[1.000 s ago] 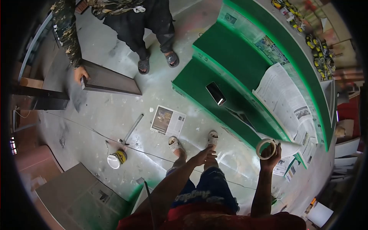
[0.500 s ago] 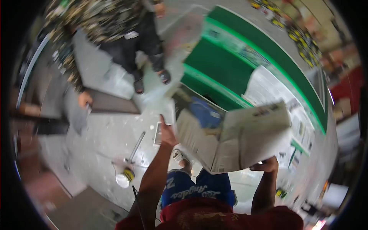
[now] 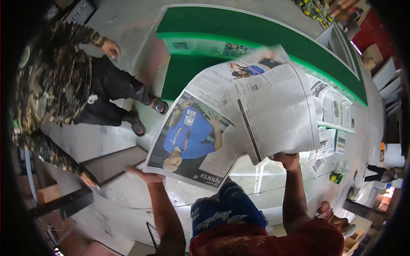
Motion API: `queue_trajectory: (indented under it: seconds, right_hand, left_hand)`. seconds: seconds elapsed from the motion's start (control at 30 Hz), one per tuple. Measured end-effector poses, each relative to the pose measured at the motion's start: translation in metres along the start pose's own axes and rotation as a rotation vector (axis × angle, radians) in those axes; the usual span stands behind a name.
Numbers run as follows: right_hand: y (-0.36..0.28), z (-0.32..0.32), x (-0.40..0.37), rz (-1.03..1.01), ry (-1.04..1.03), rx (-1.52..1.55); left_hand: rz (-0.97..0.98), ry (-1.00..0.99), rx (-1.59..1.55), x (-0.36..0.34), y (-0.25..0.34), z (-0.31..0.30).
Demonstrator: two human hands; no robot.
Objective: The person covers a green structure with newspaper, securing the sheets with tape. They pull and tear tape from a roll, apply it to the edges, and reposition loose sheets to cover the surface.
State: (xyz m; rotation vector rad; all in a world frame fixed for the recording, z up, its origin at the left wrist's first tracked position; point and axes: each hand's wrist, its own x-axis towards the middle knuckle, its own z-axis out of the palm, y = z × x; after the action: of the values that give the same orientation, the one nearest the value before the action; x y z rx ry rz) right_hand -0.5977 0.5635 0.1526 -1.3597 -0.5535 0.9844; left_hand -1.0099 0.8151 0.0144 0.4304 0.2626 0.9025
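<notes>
An opened newspaper [image 3: 273, 117] spreads out in front of me, its sports page with a picture of a person in blue on the left half. My left hand [image 3: 148, 176] holds its lower left corner; the thumb sticks out sideways and the other fingers are partly hidden at the paper. At the lower right edge, my right hand [image 3: 287, 160] is closed on the paper. Beyond the sheet stands a green panel structure [image 3: 213, 23] with more newspaper sheets [image 3: 331, 106] laid over its right part.
A person in a camouflage top [image 3: 60, 81] stands at the left, one hand [image 3: 89, 179] holding a flat tool that I cannot make out clearly. Beside that hand lies a brown board [image 3: 113, 164]. A small green and yellow can [image 3: 336, 177] is on the floor at the right.
The newspaper has been spread wider and higher, now overlapping the green structure. My left hand has moved left and lower in view. The other person appears further left as the view turned.
</notes>
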Motion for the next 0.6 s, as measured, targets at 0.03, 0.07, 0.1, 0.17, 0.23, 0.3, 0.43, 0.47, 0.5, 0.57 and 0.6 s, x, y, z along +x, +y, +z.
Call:
queue_trajectory:
  seconds: [0.03, 0.07, 0.1, 0.17, 0.23, 0.3, 0.43, 0.47, 0.5, 0.57, 0.6]
  right_hand:
    - [0.008, 0.008, 0.012, -0.056, 0.050, 0.085]
    - [0.018, 0.015, 0.025, -0.061, 0.046, 0.106]
    - [0.030, 0.018, 0.040, -0.074, 0.143, 0.181]
    - [0.051, 0.019, 0.068, -0.131, 0.257, 0.074]
    - [0.054, 0.013, 0.083, -0.074, 0.221, -0.160]
    - [0.049, 0.021, 0.103, -0.005, 0.165, -0.416]
    - [0.089, 0.003, 0.142, -0.043, 0.220, -0.587]
    - [0.103, 0.003, 0.153, -0.031, 0.226, -0.601]
    - [0.114, 0.010, 0.166, -0.078, 0.301, -0.510]
    - [0.114, 0.018, 0.182, -0.121, 0.422, -0.420]
    - [0.101, 0.024, 0.185, 0.191, 0.415, -0.437]
  left_hand:
    - [0.054, -0.154, 0.080, 0.017, -0.013, 0.038]
    - [0.113, -0.306, 0.156, 0.034, -0.026, 0.076]
    - [-0.019, -0.134, 0.265, 0.033, -0.035, 0.039]
    - [-0.134, 0.029, 0.358, 0.053, -0.047, 0.003]
    - [-0.205, 0.182, 0.993, 0.093, -0.058, 0.012]
    - [-0.008, 0.303, 1.036, 0.142, -0.056, 0.035]
    - [0.055, 0.245, 1.300, 0.247, -0.009, 0.045]
    - [0.084, 0.208, 1.206, 0.273, 0.002, 0.042]
    - [0.119, 0.177, 1.553, 0.299, 0.017, 0.041]
    - [0.159, 0.095, 1.605, 0.348, 0.033, 0.005]
    - [0.174, 0.101, 1.580, 0.364, 0.033, 0.007]
